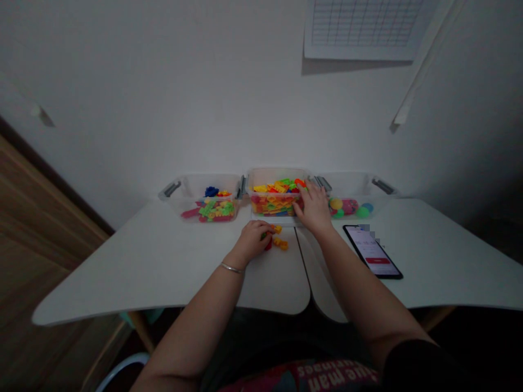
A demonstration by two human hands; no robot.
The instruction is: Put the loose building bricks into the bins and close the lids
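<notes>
My left hand (255,239) rests on the table with its fingers curled round plastic building pieces. A red piece (268,245) and a bit of green show under the fingers. Yellow building pieces (280,243) lie just right of it; whether they join the held ones I cannot tell. My right hand (315,208) is at the right end of the middle clear box (255,177), fingers apart, fingertips over the rim beside an orange piece (299,182). The thumb is lower, by the box's front wall. Yellow, green, red and orange pieces (275,204) fill much of this box.
A left clear box (175,204) holds blue, green, pink and orange pieces. The right clear box (382,204) has coloured balls (362,212). A lit phone (373,253) lies right of my right forearm. Behind the boxes stands a wall (204,109); the white table (163,261) has a seam.
</notes>
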